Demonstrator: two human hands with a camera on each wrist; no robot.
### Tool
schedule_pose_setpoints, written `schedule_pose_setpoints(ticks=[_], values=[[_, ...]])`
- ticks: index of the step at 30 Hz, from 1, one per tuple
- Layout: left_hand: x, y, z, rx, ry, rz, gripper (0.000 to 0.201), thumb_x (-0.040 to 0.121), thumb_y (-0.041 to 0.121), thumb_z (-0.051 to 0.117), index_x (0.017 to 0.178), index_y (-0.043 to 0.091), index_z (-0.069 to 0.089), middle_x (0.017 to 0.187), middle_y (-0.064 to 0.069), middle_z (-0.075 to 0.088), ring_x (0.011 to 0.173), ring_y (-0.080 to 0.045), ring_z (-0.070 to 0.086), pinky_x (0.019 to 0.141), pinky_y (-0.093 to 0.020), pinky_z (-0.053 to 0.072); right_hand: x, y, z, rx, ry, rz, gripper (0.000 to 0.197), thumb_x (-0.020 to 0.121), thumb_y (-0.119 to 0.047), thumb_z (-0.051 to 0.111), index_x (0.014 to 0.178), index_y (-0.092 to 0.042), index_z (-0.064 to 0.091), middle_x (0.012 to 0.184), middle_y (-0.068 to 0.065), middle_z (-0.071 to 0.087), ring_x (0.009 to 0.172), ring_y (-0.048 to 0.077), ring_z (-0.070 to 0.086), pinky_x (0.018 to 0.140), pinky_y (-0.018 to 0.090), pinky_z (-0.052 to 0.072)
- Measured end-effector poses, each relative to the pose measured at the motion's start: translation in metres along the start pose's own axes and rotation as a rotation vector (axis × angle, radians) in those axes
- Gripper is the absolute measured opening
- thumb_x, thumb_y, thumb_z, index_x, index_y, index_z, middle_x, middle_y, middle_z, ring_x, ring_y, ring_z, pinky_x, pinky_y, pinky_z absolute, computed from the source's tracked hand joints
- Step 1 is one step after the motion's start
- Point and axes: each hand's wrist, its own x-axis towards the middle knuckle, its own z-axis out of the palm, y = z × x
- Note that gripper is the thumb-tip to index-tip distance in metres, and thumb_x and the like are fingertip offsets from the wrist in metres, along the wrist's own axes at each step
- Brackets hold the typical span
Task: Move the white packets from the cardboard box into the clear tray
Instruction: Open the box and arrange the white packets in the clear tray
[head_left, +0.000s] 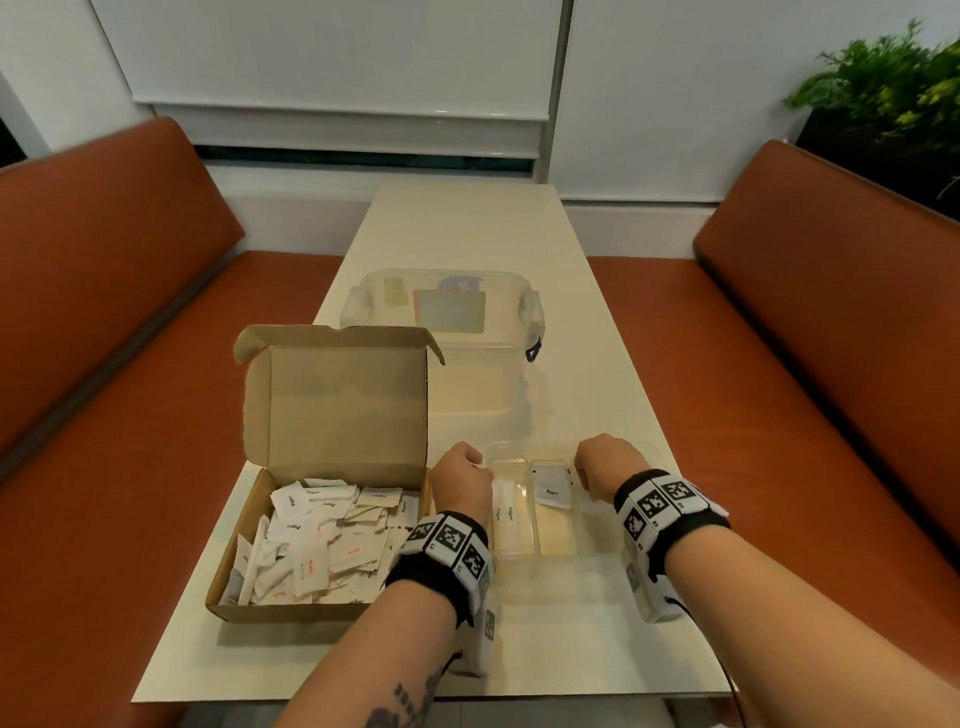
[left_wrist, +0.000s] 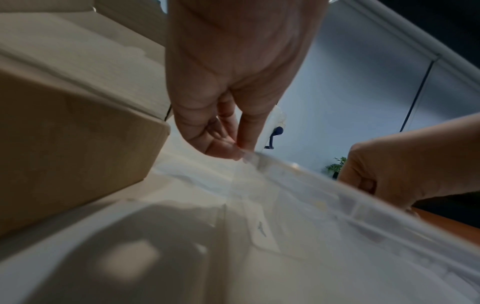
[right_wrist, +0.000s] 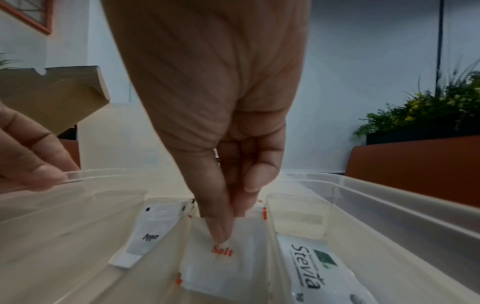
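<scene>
Two bare forearms reach up from the bottom of the head-view frame, each wrist wrapped in a black band carrying black-and-white square markers. The left hand, centre frame, has thumb and fingertips pinching the clear tray at its rim. The right hand, just right of it, points downward, its grip pinching a white packet printed "Salt" between thumb and fingers. A dark tattoo marks the left forearm at the lower edge.
</scene>
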Motion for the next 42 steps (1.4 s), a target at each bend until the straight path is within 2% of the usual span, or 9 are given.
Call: schedule_pose_setpoints(ticks=[2,6,12,22,28,32,35,39,42], values=[[0.000,0.000,0.000,0.002,0.000,0.002,0.015,0.088,0.003,0.061,0.103,0.003,0.061,0.105,-0.013,0.063,0.084,-0.018,0.052,0.070,-0.023,0.038,0.000,0.000,-0.001,0.023,-0.012,0.005,0.026,0.087,0.005,0.048,0.105,-0.001,0.066,0.103,0.014,0.066,0.085,0.025,0.060,0.075,0.027,0.048],[0.001,-0.001,0.000,0.006,-0.003,0.005,0.015,0.088,0.004,0.061,0.103,0.003,0.062,0.105,-0.013,0.063,0.084,-0.018,0.052,0.070,-0.023,0.038,-0.001,0.000,-0.001,0.078,0.004,0.033,0.026,0.089,0.005,0.045,0.105,0.001,0.065,0.089,0.015,0.058,0.077,0.021,0.049,0.068,0.024,0.040],[0.003,-0.002,0.001,0.019,0.000,0.006,0.015,0.088,0.005,0.063,0.103,0.003,0.062,0.106,-0.013,0.064,0.084,-0.018,0.051,0.071,-0.023,0.038,-0.003,0.002,-0.001,0.153,0.017,0.043,0.024,0.090,0.005,0.045,0.106,0.002,0.064,0.110,0.016,0.065,0.079,0.020,0.048,0.070,0.024,0.042],[0.004,-0.003,0.003,0.056,0.021,0.024,0.015,0.086,0.002,0.061,0.101,0.001,0.062,0.097,-0.010,0.060,0.081,-0.018,0.050,0.067,-0.021,0.036,-0.014,0.010,-0.002,0.389,0.157,0.038,0.020,0.085,0.004,0.049,0.088,-0.004,0.067,0.098,0.012,0.067,0.086,0.024,0.061,0.074,0.026,0.049],[0.000,0.002,-0.003,0.069,-0.002,0.025,0.017,0.086,0.011,0.065,0.101,0.003,0.062,0.103,-0.011,0.063,0.089,-0.022,0.057,0.073,-0.026,0.045,-0.027,0.000,-0.016,0.527,0.268,-0.063,0.013,0.085,-0.003,0.055,0.078,-0.006,0.065,0.082,0.007,0.066,0.074,0.018,0.059,0.058,0.016,0.041],[-0.007,0.000,-0.018,-0.008,0.064,0.024,0.021,0.087,0.025,0.066,0.095,0.006,0.062,0.098,-0.009,0.064,0.087,-0.022,0.058,0.076,-0.029,0.048,-0.040,-0.021,-0.029,0.676,0.296,-0.175,0.012,0.085,-0.008,0.063,0.073,-0.009,0.065,0.075,0.005,0.066,0.072,0.018,0.063,0.069,0.024,0.052],[-0.009,-0.005,-0.041,0.001,0.105,-0.003,0.021,0.090,0.028,0.062,0.091,0.007,0.063,0.094,-0.011,0.066,0.088,-0.025,0.060,0.076,-0.032,0.047,-0.047,-0.049,-0.032,0.761,0.246,-0.264,0.019,0.084,-0.010,0.065,0.067,-0.014,0.060,0.073,0.005,0.066,0.069,0.018,0.064,0.071,0.028,0.055],[-0.004,-0.023,-0.086,0.054,0.160,-0.059,0.021,0.092,0.023,0.057,0.098,0.006,0.066,0.099,-0.012,0.067,0.094,-0.029,0.061,0.079,-0.032,0.046,-0.045,-0.104,-0.030,0.711,0.189,-0.358,0.013,0.085,-0.013,0.066,0.072,-0.014,0.061,0.075,0.007,0.064,0.069,0.019,0.061,0.069,0.031,0.052],[0.006,-0.045,-0.125,0.160,0.226,-0.090,0.015,0.092,0.019,0.056,0.085,0.007,0.062,0.097,-0.013,0.067,0.085,-0.027,0.058,0.071,-0.031,0.044,-0.040,-0.151,-0.027,0.599,0.170,-0.411,0.006,0.084,-0.017,0.066,0.084,-0.011,0.066,0.080,0.004,0.063,0.077,0.018,0.057,0.064,0.024,0.043]])
